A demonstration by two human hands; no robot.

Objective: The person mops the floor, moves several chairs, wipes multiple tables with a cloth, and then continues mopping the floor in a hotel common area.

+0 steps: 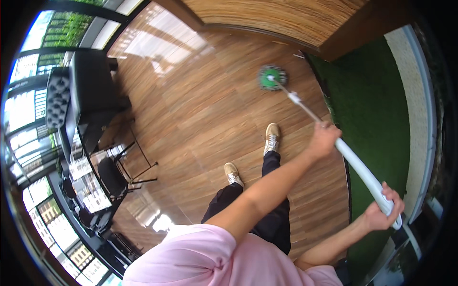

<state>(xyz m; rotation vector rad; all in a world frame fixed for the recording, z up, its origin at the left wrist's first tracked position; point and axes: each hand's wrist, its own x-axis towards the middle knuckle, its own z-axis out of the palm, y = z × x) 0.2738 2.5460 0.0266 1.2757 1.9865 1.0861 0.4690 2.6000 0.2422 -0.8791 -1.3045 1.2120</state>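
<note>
A spin mop slants across the right half of the view, its white handle (pixel 359 168) toward me and its thin metal pole beyond. Its round green mop head (pixel 273 78) with a greyish fringe rests on the wood-look floor (pixel 205 105), slightly blurred. My left hand (pixel 325 139) is wrapped round the pole where it meets the white handle. Lower down, my right hand (pixel 383 209) grips the handle near its end. Both arms reach out to the right of my body, and my feet stand on the floor to the left of the mop.
A green carpet strip (pixel 372 109) runs along the right, beside a pale ledge (pixel 400 81). Beyond the mop head stands a wooden panel (pixel 276 19). At left are a black armchair (pixel 93 86), a dark chair (pixel 112 176) with metal legs, and a glass-topped table (pixel 90 186) by tall windows.
</note>
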